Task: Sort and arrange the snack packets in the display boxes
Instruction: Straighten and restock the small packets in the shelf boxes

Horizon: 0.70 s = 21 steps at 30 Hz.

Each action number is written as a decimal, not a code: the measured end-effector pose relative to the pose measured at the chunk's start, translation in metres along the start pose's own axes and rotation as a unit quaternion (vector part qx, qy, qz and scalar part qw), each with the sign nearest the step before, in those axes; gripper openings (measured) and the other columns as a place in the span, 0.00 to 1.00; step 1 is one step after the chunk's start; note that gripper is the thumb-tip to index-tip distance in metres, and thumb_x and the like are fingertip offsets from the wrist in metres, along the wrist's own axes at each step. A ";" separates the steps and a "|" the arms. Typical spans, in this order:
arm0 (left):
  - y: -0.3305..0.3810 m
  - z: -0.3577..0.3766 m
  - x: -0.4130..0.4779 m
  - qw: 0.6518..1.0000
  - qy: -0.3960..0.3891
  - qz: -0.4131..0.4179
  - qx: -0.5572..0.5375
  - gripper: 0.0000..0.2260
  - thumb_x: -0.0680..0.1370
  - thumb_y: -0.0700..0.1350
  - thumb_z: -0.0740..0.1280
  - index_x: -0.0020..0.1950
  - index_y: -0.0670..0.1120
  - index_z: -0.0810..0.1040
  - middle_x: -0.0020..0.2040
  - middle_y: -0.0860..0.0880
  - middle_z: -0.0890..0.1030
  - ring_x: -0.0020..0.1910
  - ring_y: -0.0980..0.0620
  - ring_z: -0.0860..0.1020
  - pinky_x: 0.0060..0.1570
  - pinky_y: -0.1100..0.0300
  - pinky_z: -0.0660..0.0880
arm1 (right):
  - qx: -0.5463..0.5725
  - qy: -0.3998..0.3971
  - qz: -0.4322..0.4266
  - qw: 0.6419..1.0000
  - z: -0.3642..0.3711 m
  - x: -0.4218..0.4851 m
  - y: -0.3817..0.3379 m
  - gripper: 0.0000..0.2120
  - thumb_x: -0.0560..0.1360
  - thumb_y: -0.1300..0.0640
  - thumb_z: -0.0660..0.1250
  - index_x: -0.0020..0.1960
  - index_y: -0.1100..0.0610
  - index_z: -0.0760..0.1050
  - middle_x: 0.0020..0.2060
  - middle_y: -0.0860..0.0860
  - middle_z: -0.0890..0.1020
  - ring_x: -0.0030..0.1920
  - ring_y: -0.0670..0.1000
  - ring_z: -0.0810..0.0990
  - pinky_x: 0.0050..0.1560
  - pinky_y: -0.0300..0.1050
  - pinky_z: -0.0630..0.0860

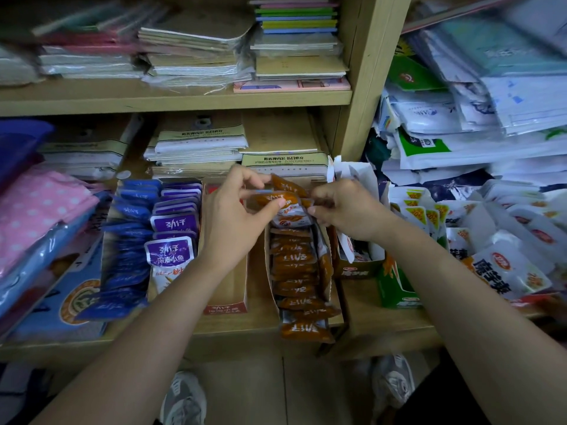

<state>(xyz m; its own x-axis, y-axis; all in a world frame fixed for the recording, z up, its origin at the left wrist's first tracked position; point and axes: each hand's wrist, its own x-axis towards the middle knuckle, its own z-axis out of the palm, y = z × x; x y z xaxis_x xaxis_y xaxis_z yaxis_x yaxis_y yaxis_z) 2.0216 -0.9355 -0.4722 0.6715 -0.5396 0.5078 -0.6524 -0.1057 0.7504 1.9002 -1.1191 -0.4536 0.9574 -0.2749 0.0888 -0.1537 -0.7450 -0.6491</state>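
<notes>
Several orange snack packets stand in a row in a narrow cardboard display box on the lower shelf. At the box's far end my left hand pinches one orange packet between thumb and fingers. My right hand grips the neighbouring orange packets from the right side. Left of these stands an almost empty red-fronted box. Farther left, purple packets and blue packets fill another box.
White and orange snack bags are heaped at the right, beside a green box. Stacks of notebooks lie behind the boxes and on the upper shelf. A pink dotted package lies at the left. My shoes are on the floor.
</notes>
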 end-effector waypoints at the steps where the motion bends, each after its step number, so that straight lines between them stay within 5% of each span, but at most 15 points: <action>1: 0.003 0.000 0.001 1.000 -0.005 -0.004 -0.011 0.18 0.72 0.47 0.78 0.55 0.49 0.73 0.57 0.56 0.83 0.55 0.61 0.82 0.44 0.54 0.84 | -0.015 -0.004 0.004 1.000 0.000 -0.001 0.000 0.05 0.79 0.62 0.68 0.49 0.61 0.83 0.40 0.54 0.84 0.44 0.52 0.83 0.49 0.56 0.81; 6: 0.006 -0.004 0.010 0.998 -0.038 0.050 0.011 0.28 0.74 0.44 0.77 0.73 0.52 0.73 0.66 0.54 0.75 0.57 0.61 0.78 0.47 0.68 0.80 | 0.037 0.053 0.000 0.998 0.003 -0.002 -0.001 0.06 0.79 0.65 0.67 0.46 0.63 0.83 0.38 0.55 0.85 0.41 0.48 0.84 0.47 0.49 0.82; 10: -0.003 -0.005 0.013 0.997 -0.035 0.064 0.020 0.10 0.75 0.47 0.76 0.55 0.49 0.84 0.53 0.55 0.80 0.53 0.57 0.81 0.43 0.57 0.83 | 0.015 0.062 -0.003 0.998 0.009 0.000 0.000 0.07 0.79 0.64 0.68 0.51 0.60 0.84 0.43 0.53 0.86 0.45 0.49 0.84 0.52 0.53 0.82; 13: -0.001 0.001 0.009 0.994 -0.017 0.089 0.056 0.04 0.74 0.45 0.77 0.46 0.46 0.85 0.45 0.55 0.80 0.45 0.58 0.81 0.40 0.62 0.81 | 0.004 0.076 -0.005 0.997 0.011 -0.003 -0.004 0.16 0.77 0.66 0.69 0.62 0.55 0.82 0.51 0.49 0.86 0.50 0.45 0.84 0.55 0.43 0.81; 16: 0.005 0.006 0.007 0.990 -0.013 0.109 0.085 0.05 0.72 0.44 0.79 0.41 0.47 0.85 0.40 0.56 0.81 0.38 0.61 0.79 0.38 0.69 0.76 | 0.029 0.098 -0.007 0.995 0.009 -0.007 -0.008 0.18 0.74 0.64 0.73 0.63 0.55 0.81 0.50 0.46 0.85 0.46 0.40 0.82 0.48 0.32 0.79; 21: 0.012 0.006 0.006 0.992 -0.035 0.075 0.094 0.05 0.71 0.48 0.80 0.41 0.49 0.87 0.36 0.58 0.82 0.36 0.60 0.81 0.36 0.68 0.76 | -0.006 0.136 -0.040 0.990 0.013 -0.003 -0.009 0.05 0.76 0.60 0.74 0.51 0.54 0.85 0.42 0.44 0.85 0.46 0.43 0.83 0.53 0.47 0.81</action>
<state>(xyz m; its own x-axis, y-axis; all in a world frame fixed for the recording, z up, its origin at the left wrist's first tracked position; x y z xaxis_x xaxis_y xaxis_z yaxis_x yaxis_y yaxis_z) 2.0159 -0.9451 -0.4627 0.5397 -0.6177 0.5720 -0.8019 -0.1705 0.5726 1.9018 -1.1037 -0.4582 0.8658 -0.3667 0.3403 -0.0850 -0.7782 -0.6223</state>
